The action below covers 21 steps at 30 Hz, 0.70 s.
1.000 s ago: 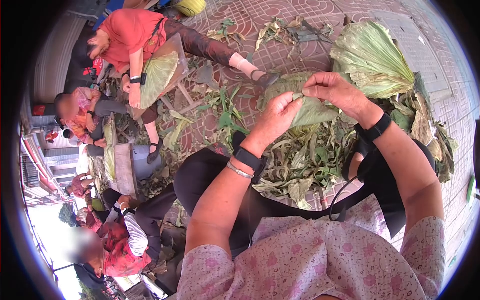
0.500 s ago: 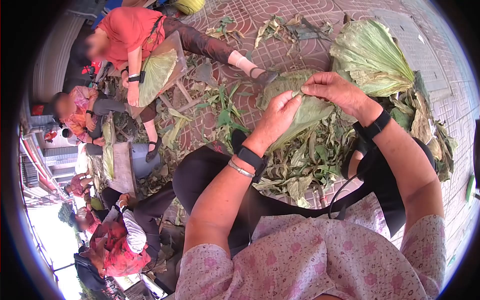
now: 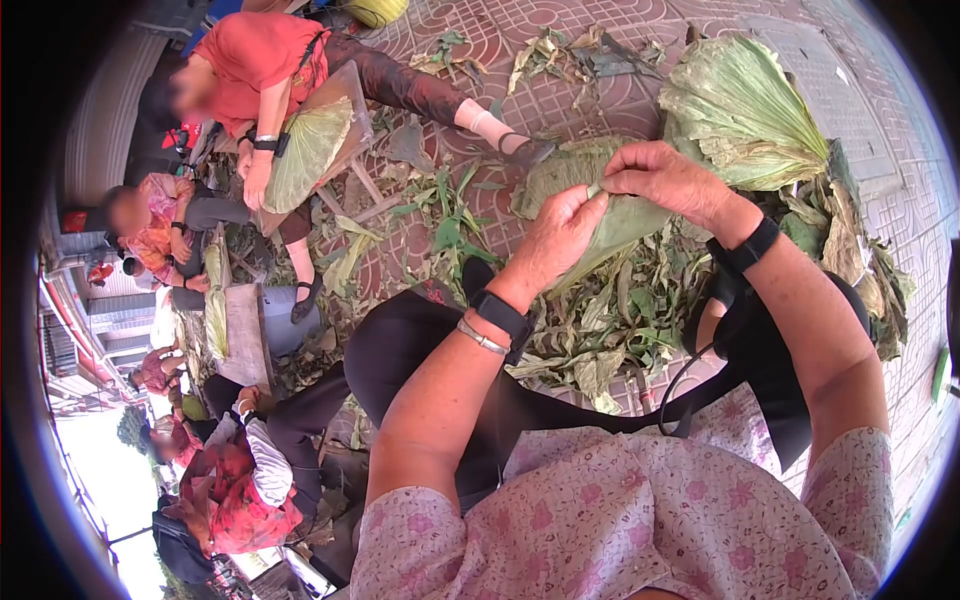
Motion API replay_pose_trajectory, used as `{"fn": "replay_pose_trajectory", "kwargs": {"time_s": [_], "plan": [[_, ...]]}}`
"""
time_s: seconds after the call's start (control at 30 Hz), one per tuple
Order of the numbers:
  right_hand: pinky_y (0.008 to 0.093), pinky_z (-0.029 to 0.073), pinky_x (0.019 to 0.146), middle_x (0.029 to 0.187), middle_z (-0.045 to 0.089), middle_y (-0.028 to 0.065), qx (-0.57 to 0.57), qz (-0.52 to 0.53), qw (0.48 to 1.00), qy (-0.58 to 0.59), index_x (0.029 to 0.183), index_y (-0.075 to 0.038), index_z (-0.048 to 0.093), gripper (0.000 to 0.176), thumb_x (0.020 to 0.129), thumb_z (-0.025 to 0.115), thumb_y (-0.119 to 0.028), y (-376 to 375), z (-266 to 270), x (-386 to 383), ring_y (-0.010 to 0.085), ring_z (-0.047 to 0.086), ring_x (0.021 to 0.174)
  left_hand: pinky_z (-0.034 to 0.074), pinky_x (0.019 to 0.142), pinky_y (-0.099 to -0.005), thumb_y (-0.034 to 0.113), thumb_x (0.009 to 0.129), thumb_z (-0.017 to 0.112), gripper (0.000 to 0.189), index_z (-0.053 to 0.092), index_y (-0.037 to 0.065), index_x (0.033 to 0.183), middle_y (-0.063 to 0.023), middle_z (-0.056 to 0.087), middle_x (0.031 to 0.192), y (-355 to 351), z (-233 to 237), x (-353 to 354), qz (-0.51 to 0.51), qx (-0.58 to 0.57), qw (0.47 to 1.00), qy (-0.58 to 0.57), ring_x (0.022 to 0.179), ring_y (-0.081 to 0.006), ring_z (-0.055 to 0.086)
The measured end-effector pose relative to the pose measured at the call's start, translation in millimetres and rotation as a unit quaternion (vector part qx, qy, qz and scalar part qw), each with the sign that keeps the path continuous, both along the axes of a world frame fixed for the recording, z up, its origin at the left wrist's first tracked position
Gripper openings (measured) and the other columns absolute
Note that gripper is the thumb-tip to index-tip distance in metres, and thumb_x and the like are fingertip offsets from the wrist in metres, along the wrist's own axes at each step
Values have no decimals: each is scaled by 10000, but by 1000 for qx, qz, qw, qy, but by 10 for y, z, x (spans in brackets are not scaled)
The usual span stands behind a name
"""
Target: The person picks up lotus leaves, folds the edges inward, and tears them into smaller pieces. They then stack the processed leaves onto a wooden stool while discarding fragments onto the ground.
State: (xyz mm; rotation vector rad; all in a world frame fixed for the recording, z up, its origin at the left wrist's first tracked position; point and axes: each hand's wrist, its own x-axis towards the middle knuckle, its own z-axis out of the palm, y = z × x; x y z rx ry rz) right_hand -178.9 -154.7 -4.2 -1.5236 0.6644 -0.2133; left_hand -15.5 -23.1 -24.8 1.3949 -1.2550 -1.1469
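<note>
A large, pale green, dried lotus leaf (image 3: 622,228) is held out over my knees, with its narrow end between my fingertips. My left hand (image 3: 563,232) is closed, thumb and fingers pinching that end from the left. From the right, my right hand (image 3: 672,183) pinches the same spot, and the two hands' fingertips nearly meet there. The leaf spreads away beneath both hands, which hide part of it. Just beyond my right hand, more folded lotus leaves (image 3: 745,115) lie fanned out in a pile.
Torn leaf scraps (image 3: 610,330) litter the ground between my feet. Darker withered leaves (image 3: 845,225) are heaped by my right knee. Opposite, a person in red (image 3: 265,60) holds a fanned leaf (image 3: 310,150) over a board. Other seated people work along the left near a wooden board (image 3: 245,335).
My hands have barely shifted, both still pinching the leaf's end. The leaf beneath them has moved slightly. Across from me, the person in red has moved a hand a little.
</note>
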Motion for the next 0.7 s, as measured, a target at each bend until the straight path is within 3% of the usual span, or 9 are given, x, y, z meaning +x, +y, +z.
{"fn": "replay_pose_trajectory", "kwargs": {"time_s": [0.23,0.33,0.43,0.53,0.7], "plan": [[229,461,735,841,640,-45,-6,44,998,-33,963,-43,687,113,927,691,-150,-21,-76,37,48,550,800,331,515,-307,176,1006,574,306,500,6,762,37,367,641,28,-22,-12,3,-11,999,-43,627,-58,338],[226,449,704,825,629,-51,-27,60,998,-17,953,-44,685,98,930,683,-139,-42,-42,47,39,540,776,320,527,-274,159,1005,587,290,512,24,759,79,369,659,21,-21,8,1,-21,993,-112,635,-39,340],[223,435,687,824,625,-48,0,5,1000,-23,950,-46,686,81,925,679,-123,0,-79,85,42,532,761,301,516,-292,154,995,595,318,472,23,733,57,336,636,13,-7,-47,44,-35,993,-100,622,-47,321],[221,428,682,821,622,-48,47,-36,997,-45,945,-51,690,85,914,689,-130,40,-117,113,49,529,755,313,481,-348,143,981,601,333,448,0,723,-40,321,581,6,-5,-67,71,-56,988,-123,586,-98,305],[227,434,693,830,626,-39,95,-83,992,-9,967,-58,695,131,904,711,-172,46,-170,134,56,538,770,325,485,-346,151,977,607,331,459,0,723,-21,347,575,11,-51,-113,96,-48,989,-106,584,-94,314]]}}
